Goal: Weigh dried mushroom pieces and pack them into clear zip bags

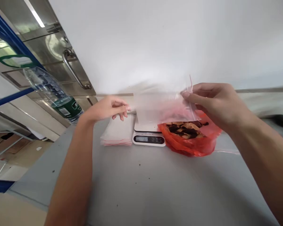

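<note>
A clear plastic zip bag (pixel 169 108) hangs flat in the air, its right end pinched in my right hand (pixel 202 95). It looks empty and partly covers a white digital scale (pixel 149 139), whose display seems to read 22. My left hand (pixel 115 108) is above a stack of clear zip bags (pixel 116 133) with red seal lines, just left of the bag's far end. Its thumb and fingertips are close together; whether anything is between them is too small to tell. Right of the scale, a red plastic bag (pixel 191 149) lies open with dark and tan dried pieces (pixel 186 129) inside.
A large water bottle (pixel 63 105) with a green label stands at the table's left edge. The grey table (pixel 143 188) has a few dark crumbs. A white wall rises behind. A black object (pixel 281 121) lies far right.
</note>
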Tool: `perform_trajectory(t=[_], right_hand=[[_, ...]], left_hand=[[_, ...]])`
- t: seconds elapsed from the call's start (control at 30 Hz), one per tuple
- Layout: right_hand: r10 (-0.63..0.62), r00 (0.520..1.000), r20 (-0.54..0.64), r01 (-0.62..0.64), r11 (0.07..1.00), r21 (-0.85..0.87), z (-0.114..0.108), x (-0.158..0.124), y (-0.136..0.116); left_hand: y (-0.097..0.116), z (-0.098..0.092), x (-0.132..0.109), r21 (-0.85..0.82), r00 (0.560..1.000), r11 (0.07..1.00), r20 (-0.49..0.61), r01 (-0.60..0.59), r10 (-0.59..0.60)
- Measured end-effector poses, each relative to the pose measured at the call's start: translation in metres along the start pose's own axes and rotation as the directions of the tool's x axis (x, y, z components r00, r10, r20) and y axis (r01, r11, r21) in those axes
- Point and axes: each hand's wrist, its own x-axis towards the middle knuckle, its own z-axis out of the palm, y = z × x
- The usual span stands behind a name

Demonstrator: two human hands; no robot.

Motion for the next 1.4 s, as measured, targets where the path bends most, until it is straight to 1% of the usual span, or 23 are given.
perform_trajectory(t=[0.03,0.07,0.13,0.17,0.2,0.23,0.27,0.3,0.33,0.37,0.43,0.5,0.57,0.63,0.7,0.77,0.93,1.0,1.07,1.13,1.2,1.3,1.4], right_hand=[[-0.035,0.999,-0.015,0.035,0.999,-0.018,0.007,-0.001,-0.001],[-0.080,0.996,-0.033,0.079,0.996,-0.044,0.016,-0.002,-0.002],[-0.218,0.974,-0.065,0.208,0.969,-0.137,0.036,-0.001,-0.002],[-0.321,0.945,-0.068,0.302,0.931,-0.205,0.048,0.000,-0.002],[-0.435,0.899,-0.048,0.406,0.869,-0.282,0.061,0.001,-0.002],[-0.543,0.840,0.000,0.507,0.784,-0.358,0.075,0.002,-0.002],[-0.629,0.774,0.077,0.597,0.683,-0.421,0.089,0.004,-0.002],[-0.677,0.715,0.173,0.665,0.584,-0.466,0.104,0.004,-0.001],[-0.682,0.677,0.277,0.709,0.503,-0.494,0.119,0.003,-0.001],[-0.649,0.658,0.382,0.736,0.445,-0.511,0.133,0.002,0.000],[-0.512,0.644,0.568,0.762,0.373,-0.529,0.159,-0.006,0.001],[-0.328,0.635,0.699,0.770,0.342,-0.539,0.178,-0.016,0.003],[-0.177,0.606,0.776,0.775,0.353,-0.524,0.190,-0.025,0.006],[-0.101,0.565,0.819,0.778,0.394,-0.488,0.195,-0.031,0.010],[-0.081,0.531,0.844,0.781,0.433,-0.450,0.196,-0.033,0.014],[-0.073,0.513,0.856,0.782,0.450,-0.430,0.195,-0.033,0.016],[-0.011,0.508,0.861,0.756,0.485,-0.440,0.194,-0.033,0.016],[0.003,0.517,0.856,0.740,0.502,-0.448,0.192,-0.036,0.018],[-0.003,0.533,0.846,0.719,0.529,-0.451,0.190,-0.039,0.022],[-0.033,0.547,0.837,0.698,0.569,-0.434,0.186,-0.041,0.029],[-0.092,0.550,0.830,0.689,0.611,-0.389,0.182,-0.042,0.036],[-0.231,0.527,0.818,0.724,0.627,-0.288,0.172,-0.043,0.042],[-0.433,0.509,0.744,0.788,0.583,-0.200,0.149,-0.043,0.036]], left_hand=[[-0.008,-0.007,-0.004,0.068,0.995,0.993,0.023,0.095,-0.097],[-0.017,-0.013,-0.008,0.127,0.979,0.972,0.035,0.196,-0.202],[-0.037,-0.021,-0.013,0.207,0.918,0.901,0.031,0.381,-0.395],[-0.047,-0.024,-0.015,0.229,0.886,0.865,0.022,0.447,-0.463],[-0.056,-0.026,-0.016,0.236,0.864,0.840,0.007,0.488,-0.504],[-0.064,-0.026,-0.017,0.220,0.848,0.828,0.002,0.516,-0.529],[-0.071,-0.027,-0.018,0.199,0.842,0.825,0.002,0.528,-0.540],[-0.077,-0.026,-0.018,0.170,0.838,0.828,0.015,0.535,-0.545],[-0.082,-0.025,-0.018,0.131,0.838,0.834,0.036,0.536,-0.544],[-0.086,-0.023,-0.018,0.090,0.840,0.841,0.062,0.534,-0.540],[-0.092,-0.019,-0.018,0.001,0.845,0.849,0.102,0.528,-0.526],[-0.097,-0.015,-0.018,-0.068,0.849,0.848,0.105,0.526,-0.518],[-0.103,-0.012,-0.017,-0.105,0.846,0.839,0.092,0.533,-0.526],[-0.107,-0.011,-0.016,-0.123,0.843,0.834,0.098,0.538,-0.529],[-0.110,-0.012,-0.015,-0.117,0.844,0.837,0.115,0.535,-0.523],[-0.111,-0.012,-0.013,-0.094,0.851,0.848,0.129,0.522,-0.510],[-0.112,-0.008,-0.010,-0.012,0.859,0.865,0.124,0.502,-0.497],[-0.113,-0.004,-0.008,0.027,0.871,0.875,0.078,0.484,-0.484],[-0.112,0.001,-0.005,0.072,0.893,0.890,-0.018,0.449,-0.449],[-0.112,0.006,-0.002,0.119,0.912,0.906,-0.122,0.406,-0.392],[-0.111,0.011,0.001,0.163,0.925,0.918,-0.186,0.362,-0.331],[-0.107,0.015,0.005,0.213,0.946,0.930,-0.194,0.299,-0.260],[-0.099,0.015,0.008,0.241,0.962,0.940,-0.189,0.240,-0.197]])
